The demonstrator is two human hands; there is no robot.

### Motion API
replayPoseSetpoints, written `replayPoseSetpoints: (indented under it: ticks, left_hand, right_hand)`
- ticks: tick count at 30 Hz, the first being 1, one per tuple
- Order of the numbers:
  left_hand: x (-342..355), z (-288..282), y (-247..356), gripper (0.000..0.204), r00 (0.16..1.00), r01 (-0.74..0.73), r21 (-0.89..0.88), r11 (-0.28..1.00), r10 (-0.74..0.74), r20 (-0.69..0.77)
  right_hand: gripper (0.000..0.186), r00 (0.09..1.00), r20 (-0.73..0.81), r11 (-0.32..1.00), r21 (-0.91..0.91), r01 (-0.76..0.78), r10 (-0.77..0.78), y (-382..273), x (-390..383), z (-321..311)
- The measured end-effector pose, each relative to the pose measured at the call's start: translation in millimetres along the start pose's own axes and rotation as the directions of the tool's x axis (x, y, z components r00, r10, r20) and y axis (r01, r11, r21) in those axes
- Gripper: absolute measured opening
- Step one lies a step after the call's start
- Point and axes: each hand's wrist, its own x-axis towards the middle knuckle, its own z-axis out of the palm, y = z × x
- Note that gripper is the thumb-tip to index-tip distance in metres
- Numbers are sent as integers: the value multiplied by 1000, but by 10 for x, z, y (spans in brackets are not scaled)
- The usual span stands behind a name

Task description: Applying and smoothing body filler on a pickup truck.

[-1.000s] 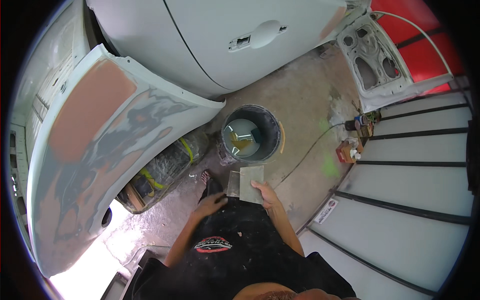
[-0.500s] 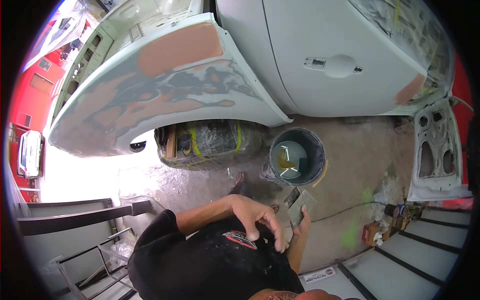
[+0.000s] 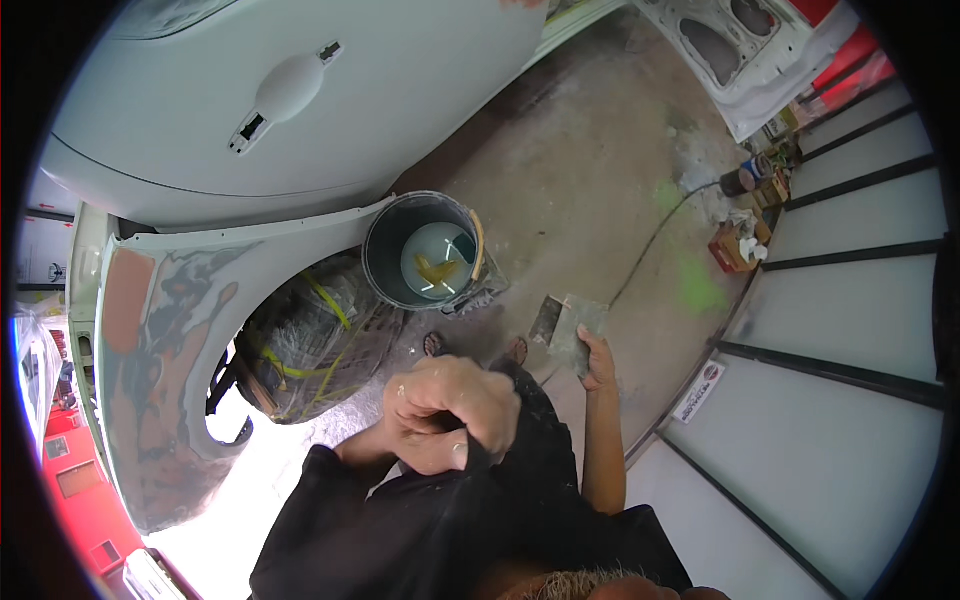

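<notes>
My left hand is raised in front of my chest, fingers curled and closed on the cloth of my black shirt. To its right my right hand grips a thin grey, smeared plate by its edge. A darker rectangular piece lies against that plate's left side; its kind is unclear. Ahead of my feet stands a dark bucket of cloudy water, with a crumpled yellow thing and a dark green piece in it.
A car fender with sanded grey and pinkish patches curves along the left, beside a plastic-wrapped wheel. The pale car door fills the upper left. A cable runs toward boxes by the wall panels.
My view has swung right, so the fender now sits far left and the bucket nearer the middle. My left hand has risen and closed on the shirt; my right still holds the plate.
</notes>
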Motion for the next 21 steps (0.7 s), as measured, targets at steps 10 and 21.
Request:
replayPoseSetpoints:
  ticks: [10,21]
  left_hand:
    - [1254,870,-869,32,987,-39,-378,925,96,131]
    - [1764,-1,-1227,26,556,278,-284,918,88,827]
  right_hand:
    - [36,979,-199,979,203,-3,44,-220,-311,-844]
    - [36,973,-230,987,159,23,14,-620,347,-444]
